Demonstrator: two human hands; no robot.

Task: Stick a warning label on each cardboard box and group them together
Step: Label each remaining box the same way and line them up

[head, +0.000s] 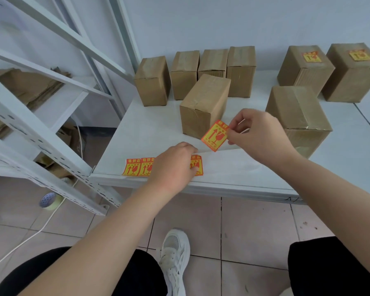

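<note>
Head view: right hand (259, 133) grip pinches a warning label (215, 135); left hand (175, 163) seemingly presses flat on the label strip (137, 167)

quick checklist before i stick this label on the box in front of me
1. Label in grip: right hand pinches the peeled label by its edge: ok.
2. Label fully off the strip: it is held clear of the label strip: ok.
3. Strip held down: left hand presses on it: ok.
4. Target top bare: the nearest box shows no label: ok.
5. Label lined up with the box top: it hangs tilted, below it: not ok.
6. Sticky side clean: hidden from the camera: cannot tell.
</note>
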